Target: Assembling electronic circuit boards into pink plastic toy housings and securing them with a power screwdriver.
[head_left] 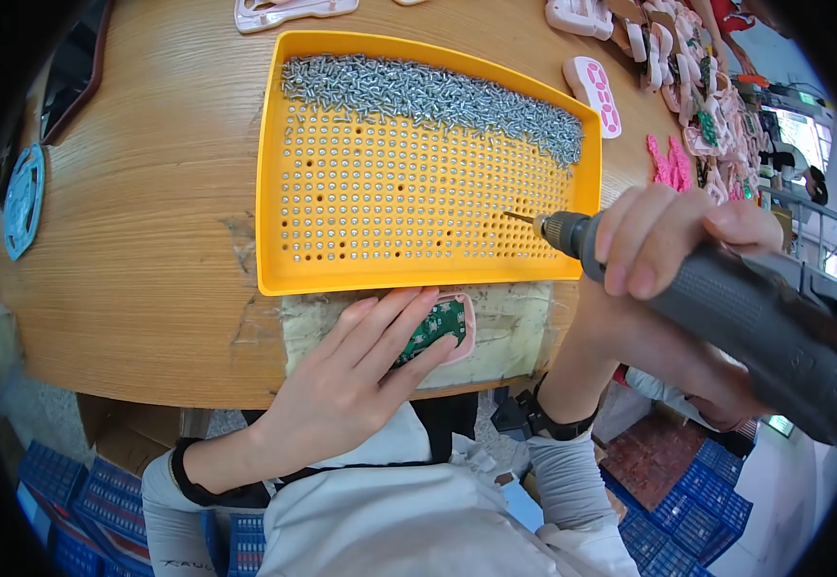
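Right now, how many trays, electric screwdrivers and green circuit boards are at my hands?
Yellow screw tray: 1
Electric screwdriver, in the right hand: 1
Green circuit board, under the left hand: 1
Total: 3

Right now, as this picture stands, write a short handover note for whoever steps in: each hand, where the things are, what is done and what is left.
Left hand: flat on the pink housing with the green circuit board, pressing it on the pad at the table edge.
Right hand: gripping the electric screwdriver, its bit tip over the yellow screw tray at the right side.
Tray: loose screws heaped along the far side, most holes filled.
Done: board sits in the housing.
Left: no screw visibly driven into the board; more pink housings lie beyond.
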### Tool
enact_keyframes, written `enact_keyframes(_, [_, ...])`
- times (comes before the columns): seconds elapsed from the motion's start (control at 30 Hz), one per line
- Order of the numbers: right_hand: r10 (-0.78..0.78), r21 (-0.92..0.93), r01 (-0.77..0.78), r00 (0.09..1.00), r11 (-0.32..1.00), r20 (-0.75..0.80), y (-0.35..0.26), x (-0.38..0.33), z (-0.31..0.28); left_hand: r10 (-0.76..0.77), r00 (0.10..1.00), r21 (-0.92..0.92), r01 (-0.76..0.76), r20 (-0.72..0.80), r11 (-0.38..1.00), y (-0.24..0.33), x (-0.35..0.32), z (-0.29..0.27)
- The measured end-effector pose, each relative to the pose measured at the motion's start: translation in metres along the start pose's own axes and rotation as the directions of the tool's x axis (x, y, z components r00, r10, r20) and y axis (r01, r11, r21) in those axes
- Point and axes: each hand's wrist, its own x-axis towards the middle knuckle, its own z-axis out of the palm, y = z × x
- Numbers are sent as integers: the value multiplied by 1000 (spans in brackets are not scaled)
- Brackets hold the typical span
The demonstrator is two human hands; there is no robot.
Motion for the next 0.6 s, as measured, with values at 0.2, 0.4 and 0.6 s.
enact_keyframes(0.2, [-52, -46, 50, 998, 998, -37, 20, -3, -10, 6, 1000, 3, -6, 1, 1000, -1, 1, 0])
enact_keyframes(0.4, [-37, 10, 40, 986, 999, -165, 21, -3, 0, 2, 1000, 14, -2, 6, 1000, 0, 1, -1])
enact_keyframes(0.6, [-31, -32, 25, 981, 999, -192, 21, -4, 4, -17, 1000, -38, 18, 13, 999, 2, 2, -4])
